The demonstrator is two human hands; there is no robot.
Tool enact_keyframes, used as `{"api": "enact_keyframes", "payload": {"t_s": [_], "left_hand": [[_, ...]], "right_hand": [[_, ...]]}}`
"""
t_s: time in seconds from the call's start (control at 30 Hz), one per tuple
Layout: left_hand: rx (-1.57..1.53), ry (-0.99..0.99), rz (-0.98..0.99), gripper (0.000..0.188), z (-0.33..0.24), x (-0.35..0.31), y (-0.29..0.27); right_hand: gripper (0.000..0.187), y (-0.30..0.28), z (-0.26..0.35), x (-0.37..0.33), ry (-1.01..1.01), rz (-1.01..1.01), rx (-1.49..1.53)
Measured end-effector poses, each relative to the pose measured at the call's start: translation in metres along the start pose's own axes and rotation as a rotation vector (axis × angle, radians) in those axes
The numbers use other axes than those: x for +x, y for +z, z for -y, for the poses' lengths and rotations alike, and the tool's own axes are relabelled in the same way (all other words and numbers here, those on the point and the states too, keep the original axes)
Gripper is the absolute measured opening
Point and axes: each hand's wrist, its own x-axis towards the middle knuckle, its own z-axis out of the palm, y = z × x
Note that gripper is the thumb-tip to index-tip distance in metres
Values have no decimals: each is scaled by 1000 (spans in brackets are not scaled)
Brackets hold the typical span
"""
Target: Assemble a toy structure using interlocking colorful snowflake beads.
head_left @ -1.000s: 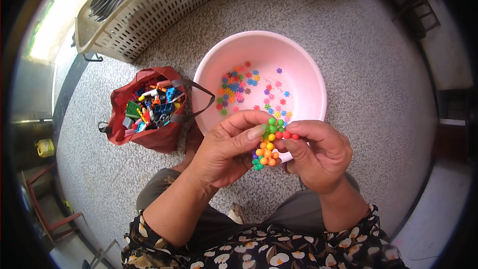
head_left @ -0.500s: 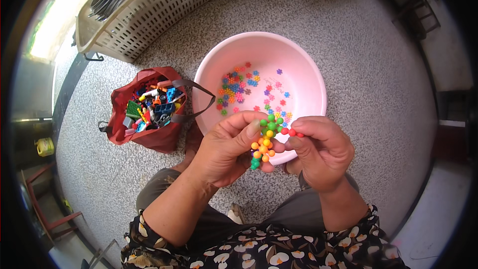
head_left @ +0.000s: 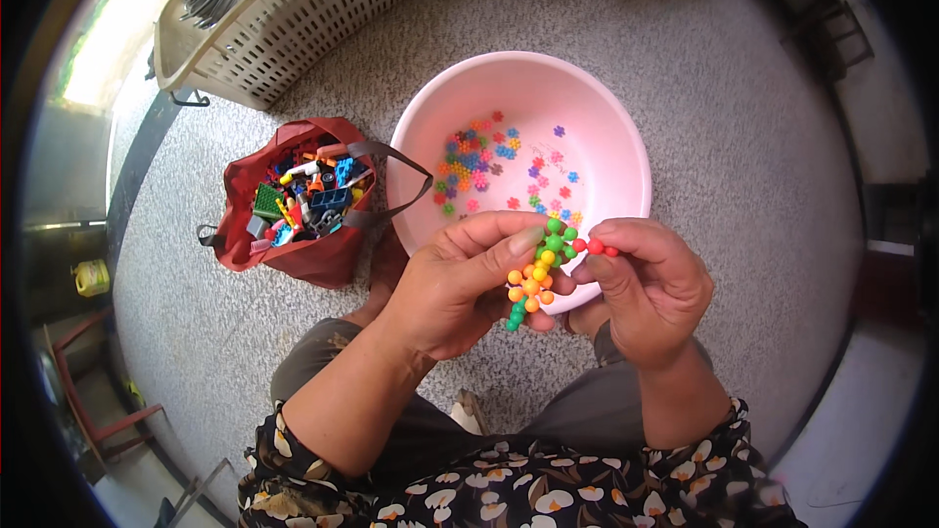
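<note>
In my left hand [head_left: 460, 284] is a cluster of joined snowflake-shaped plastic beads [head_left: 531, 286], coloured green, yellow, orange and dark green. Thumb and fingers pinch its upper left side, and the lower pieces hang against the fingers. My right hand [head_left: 650, 284] grips a red snowflake bead [head_left: 596, 247] between thumb and forefinger. This red bead touches the green piece at the top right of the cluster; whether they are locked together I cannot tell. Both hands are above the near edge of a pink basin [head_left: 641, 171], where many loose beads [head_left: 460, 168] in mixed colours lie.
Left of the basin stands a red cloth bag [head_left: 308, 269] full of mixed toy bricks; its dark strap [head_left: 399, 152] overlaps the basin's rim. A cream slotted basket [head_left: 313, 20] is at the far left. Speckled floor [head_left: 734, 137] surrounds them. A yellow container [head_left: 92, 279] is at the left edge.
Both hands and the bead cluster appear slightly further right in the picture, while the whole view has shifted a little. The red bead stays against the green piece.
</note>
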Motion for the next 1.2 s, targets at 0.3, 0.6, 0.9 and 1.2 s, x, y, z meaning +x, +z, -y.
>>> {"api": "enact_keyframes", "payload": {"t_s": [0.3,0.6,0.9,1.2], "left_hand": [[129,-1,-28,28,-3,3,2],[45,-138,-93,27,-4,5,7],[-131,8,57,33,-1,14,-2],[-215,195,-3,33,-6,28,8]], "right_hand": [[16,0,-1,-2,138,17,19],[15,-3,-4,-2,73,117,68],[21,9,2,10,325,-185,483],[28,31,-9,-5,366,141,233]]}}
